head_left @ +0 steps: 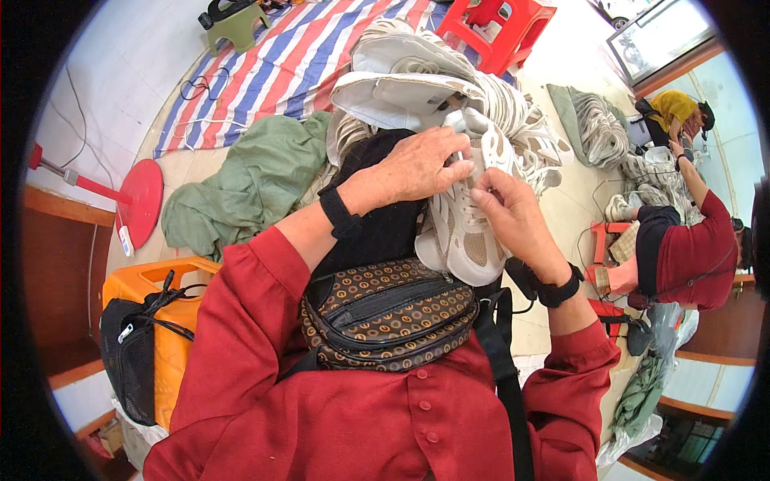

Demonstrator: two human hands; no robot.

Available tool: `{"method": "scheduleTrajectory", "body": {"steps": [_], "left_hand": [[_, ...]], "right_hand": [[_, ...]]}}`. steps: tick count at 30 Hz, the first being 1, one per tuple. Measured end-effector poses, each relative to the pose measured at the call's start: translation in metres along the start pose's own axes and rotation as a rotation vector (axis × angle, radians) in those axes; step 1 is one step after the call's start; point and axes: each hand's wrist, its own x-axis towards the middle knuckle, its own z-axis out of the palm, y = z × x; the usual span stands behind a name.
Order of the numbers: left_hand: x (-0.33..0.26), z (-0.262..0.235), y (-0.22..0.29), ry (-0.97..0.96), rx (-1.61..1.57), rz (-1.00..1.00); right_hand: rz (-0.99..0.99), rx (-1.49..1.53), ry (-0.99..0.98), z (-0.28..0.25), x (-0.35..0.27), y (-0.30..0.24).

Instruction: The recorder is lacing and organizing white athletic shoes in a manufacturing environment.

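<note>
A cream and beige sneaker (461,240) lies on my lap, toe pointing toward me. My left hand (421,164) grips its upper part near the tongue, fingers curled over it. My right hand (513,212) pinches the shoe's side by the lacing area. Both wrists wear black bands. A brown patterned waist bag (389,313) sits at my belly, just below the shoe. A big heap of similar pale shoes (433,76) rises right behind my hands.
An orange plastic stool (164,321) with a black mesh bag (128,361) stands at my left. Green cloth (249,184) and a striped tarp (297,60) cover the floor. A red stool (497,28) is behind the heap. Two other people (690,248) work at the right.
</note>
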Motion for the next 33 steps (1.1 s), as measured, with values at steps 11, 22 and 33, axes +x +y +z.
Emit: {"method": "scheduleTrajectory", "body": {"steps": [11,22,33], "left_hand": [[-0.001,0.005,0.0,0.028,0.076,0.015],[-0.002,0.003,0.002,0.0,0.044,0.03],[-0.001,0.002,0.01,-0.057,0.132,-0.046]], "right_hand": [[0.092,0.045,-0.036,-0.001,-0.009,-0.009],[-0.19,-0.662,-0.124,0.0,0.016,-0.019],[-0.02,-0.245,-0.198,-0.017,-0.004,-0.041]]}}
